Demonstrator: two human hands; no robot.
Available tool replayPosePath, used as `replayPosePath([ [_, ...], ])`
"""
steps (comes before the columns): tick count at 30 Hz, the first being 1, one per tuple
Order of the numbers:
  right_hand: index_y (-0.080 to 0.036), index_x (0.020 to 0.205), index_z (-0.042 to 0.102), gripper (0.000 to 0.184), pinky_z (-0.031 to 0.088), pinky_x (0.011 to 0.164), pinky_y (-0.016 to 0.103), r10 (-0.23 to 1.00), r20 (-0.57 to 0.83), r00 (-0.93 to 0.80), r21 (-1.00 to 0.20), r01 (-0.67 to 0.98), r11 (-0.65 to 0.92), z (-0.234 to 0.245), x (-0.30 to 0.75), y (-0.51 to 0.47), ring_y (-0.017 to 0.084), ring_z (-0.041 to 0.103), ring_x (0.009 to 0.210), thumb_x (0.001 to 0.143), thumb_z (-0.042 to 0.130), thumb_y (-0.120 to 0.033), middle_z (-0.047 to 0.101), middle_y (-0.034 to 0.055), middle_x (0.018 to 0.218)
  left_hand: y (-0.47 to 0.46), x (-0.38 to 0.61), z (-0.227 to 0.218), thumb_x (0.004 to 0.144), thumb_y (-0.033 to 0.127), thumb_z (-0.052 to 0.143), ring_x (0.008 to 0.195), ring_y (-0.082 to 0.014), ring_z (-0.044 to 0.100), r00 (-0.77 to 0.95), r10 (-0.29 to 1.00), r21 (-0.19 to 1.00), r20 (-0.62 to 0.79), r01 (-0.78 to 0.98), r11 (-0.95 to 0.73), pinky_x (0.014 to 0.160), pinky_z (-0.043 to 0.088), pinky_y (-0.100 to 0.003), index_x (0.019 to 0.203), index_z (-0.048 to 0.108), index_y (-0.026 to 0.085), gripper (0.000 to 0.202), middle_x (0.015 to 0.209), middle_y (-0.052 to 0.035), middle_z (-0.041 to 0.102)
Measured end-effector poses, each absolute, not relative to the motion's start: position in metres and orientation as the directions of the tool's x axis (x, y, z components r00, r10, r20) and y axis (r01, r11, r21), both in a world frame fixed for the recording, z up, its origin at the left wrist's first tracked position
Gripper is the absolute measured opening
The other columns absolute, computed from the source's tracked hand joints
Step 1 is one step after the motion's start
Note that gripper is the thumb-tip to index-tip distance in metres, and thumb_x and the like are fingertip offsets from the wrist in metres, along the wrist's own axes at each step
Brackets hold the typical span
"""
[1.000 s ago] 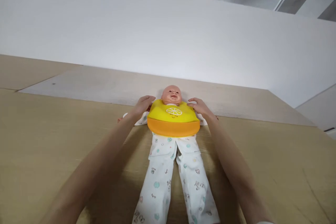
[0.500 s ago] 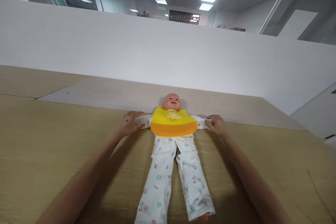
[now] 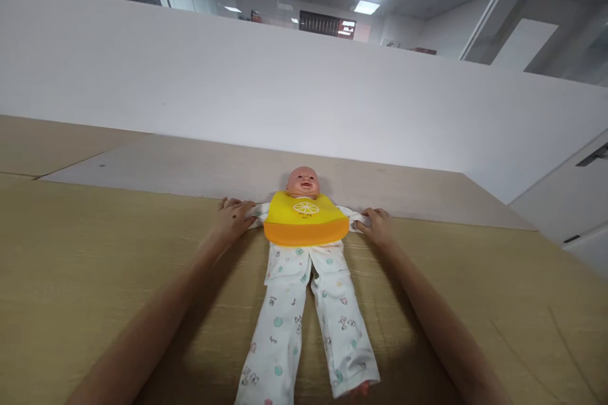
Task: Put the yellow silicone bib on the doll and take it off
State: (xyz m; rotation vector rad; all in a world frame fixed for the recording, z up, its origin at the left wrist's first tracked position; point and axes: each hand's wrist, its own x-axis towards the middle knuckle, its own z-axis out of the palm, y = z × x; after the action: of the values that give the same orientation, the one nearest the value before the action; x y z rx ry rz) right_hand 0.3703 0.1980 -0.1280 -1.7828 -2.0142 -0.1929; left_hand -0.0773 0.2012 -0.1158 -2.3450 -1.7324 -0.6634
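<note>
A baby doll (image 3: pixel 303 181) lies on its back, its head pointing away from me. Over its chest is a yellow bib (image 3: pixel 306 215) with an orange pocket and a white citrus-slice print. White printed pants (image 3: pixel 285 310) cover both legs, and a bit of one foot shows at a cuff. My left hand (image 3: pixel 232 220) is closed around the end of the left-side sleeve (image 3: pixel 259 212). On the other side, my right hand (image 3: pixel 379 226) pinches the right-side sleeve (image 3: pixel 354 218) between thumb and fingers. Both doll hands are hidden.
A tan, cardboard-like surface (image 3: pixel 85 266) lies under the doll. Beyond it runs a pale grey strip (image 3: pixel 213 168), then a low white wall (image 3: pixel 285 95) topped with glass panes. A white cabinet front (image 3: pixel 584 183) stands at the right.
Both hands have come slightly closer to the bib, and less of each sleeve shows between hand and bib. The whole view has shifted a little; the doll lies as before.
</note>
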Motion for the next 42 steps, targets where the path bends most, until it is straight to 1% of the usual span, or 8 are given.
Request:
replayPosePath([
  [4,-0.014,0.104,0.064,0.027,0.037,0.099,0.040,0.821,0.558,-0.122,-0.140,0.961,0.238,-0.130,0.364,0.184,0.028,0.054,0.109,0.088,0.056,-0.034,0.066,0.0136,0.108,0.178,-0.071,-0.119,0.089,0.037,0.051,0.114,-0.0318,0.054,0.269,0.788,0.131,0.554,0.907,-0.401,0.104,0.035,-0.047,0.113,0.064,0.020,0.032,0.116,-0.0136,0.067],
  [8,-0.015,0.105,0.061,0.025,0.042,0.097,0.039,0.735,0.649,-0.196,-0.156,0.912,0.380,-0.135,0.355,0.150,0.027,0.053,0.108,0.094,0.045,-0.031,0.063,0.0142,0.110,0.143,-0.060,-0.125,0.091,0.026,0.044,0.102,-0.0298,0.059,0.234,0.774,0.170,0.589,0.900,-0.401,0.090,0.043,-0.043,0.100,0.066,0.018,0.025,0.100,-0.0145,0.070],
  [12,-0.020,0.091,0.058,0.020,0.047,0.076,0.034,0.800,0.554,-0.231,-0.290,0.847,0.445,-0.147,0.345,0.116,0.023,0.059,0.082,0.094,0.043,-0.032,0.064,0.0102,0.086,0.112,-0.041,-0.132,0.086,0.023,0.044,0.075,-0.0238,0.063,0.282,0.872,0.260,0.401,0.877,-0.404,0.072,0.044,-0.035,0.084,0.066,0.018,0.022,0.077,-0.0105,0.068],
  [15,-0.020,0.081,0.054,0.022,0.039,0.060,0.029,0.882,0.374,-0.286,-0.380,0.821,0.427,-0.153,0.338,0.106,0.018,0.053,0.060,0.093,0.041,-0.034,0.060,0.0051,0.069,0.102,-0.027,-0.135,0.086,0.024,0.043,0.070,-0.0200,0.062,0.338,0.906,0.410,0.254,0.811,-0.418,0.067,0.043,-0.031,0.084,0.063,0.019,0.021,0.077,-0.0067,0.069],
  [21,-0.018,0.077,0.053,0.026,0.031,0.059,0.024,0.918,0.219,-0.330,-0.407,0.825,0.393,-0.151,0.330,0.112,0.013,0.048,0.058,0.089,0.039,-0.036,0.056,0.0018,0.064,0.108,-0.024,-0.134,0.085,0.025,0.041,0.068,-0.0164,0.060,0.407,0.896,0.585,0.179,0.688,-0.430,0.069,0.043,-0.029,0.082,0.057,0.022,0.016,0.074,-0.0001,0.066],
  [27,-0.018,0.076,0.050,0.026,0.032,0.059,0.024,0.908,0.227,-0.353,-0.402,0.815,0.417,-0.147,0.330,0.109,0.012,0.047,0.057,0.089,0.038,-0.037,0.054,0.0022,0.063,0.107,-0.025,-0.132,0.082,0.024,0.043,0.065,-0.0171,0.053,0.398,0.902,0.524,0.169,0.739,-0.424,0.063,0.038,-0.029,0.072,0.051,0.021,0.013,0.069,-0.0016,0.059],
  [34,-0.017,0.077,0.053,0.030,0.033,0.059,0.024,0.912,0.198,-0.359,-0.393,0.824,0.409,-0.136,0.331,0.105,0.013,0.049,0.056,0.090,0.039,-0.040,0.055,0.0029,0.063,0.105,-0.024,-0.131,0.082,0.024,0.044,0.065,-0.0154,0.051,0.411,0.902,0.610,0.131,0.684,-0.400,0.066,0.039,-0.027,0.074,0.055,0.020,0.013,0.070,-0.0004,0.057],
  [42,-0.017,0.078,0.054,0.024,0.031,0.058,0.024,0.911,0.206,-0.357,-0.373,0.832,0.410,-0.131,0.332,0.104,0.012,0.046,0.053,0.087,0.043,-0.036,0.056,0.0029,0.062,0.103,-0.025,-0.127,0.082,0.026,0.047,0.064,-0.0150,0.049,0.394,0.910,0.600,0.128,0.700,-0.387,0.067,0.037,-0.027,0.078,0.060,0.019,0.016,0.068,-0.0002,0.056],
])
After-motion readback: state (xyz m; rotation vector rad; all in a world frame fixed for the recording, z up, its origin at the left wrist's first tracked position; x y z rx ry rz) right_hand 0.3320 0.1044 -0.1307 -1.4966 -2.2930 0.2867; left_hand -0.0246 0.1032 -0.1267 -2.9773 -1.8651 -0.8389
